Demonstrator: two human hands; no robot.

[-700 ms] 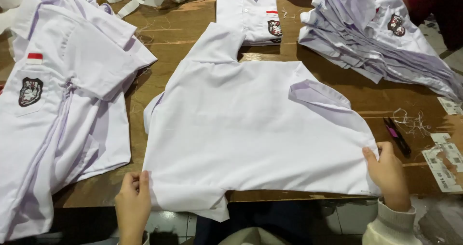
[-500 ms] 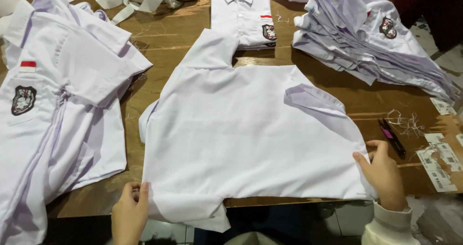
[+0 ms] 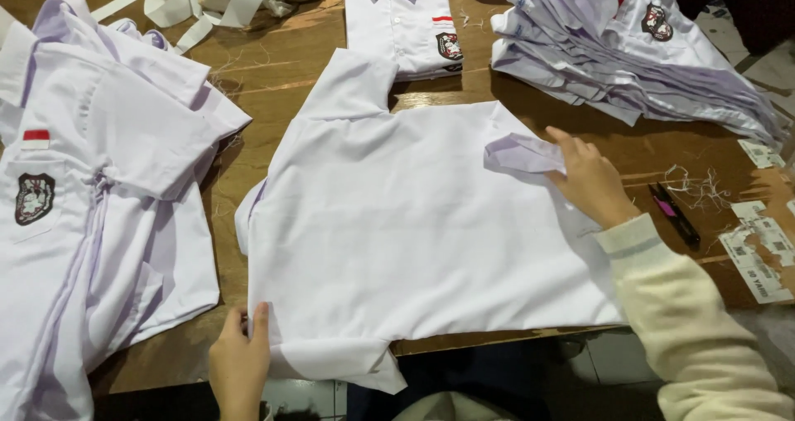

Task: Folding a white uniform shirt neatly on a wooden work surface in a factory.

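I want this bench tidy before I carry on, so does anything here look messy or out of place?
Yes. Loose thread clippings lie scattered on the wooden table beside a small pink and black cutter, right of the white shirt. Torn paper labels sit at the right edge. The shirt's hem hangs over the near table edge.

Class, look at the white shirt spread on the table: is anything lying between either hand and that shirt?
Nothing visible. The left hand grips the white shirt at its lower left hem, and the right hand rests directly on its folded sleeve. The small clippers lie clear, to the right.
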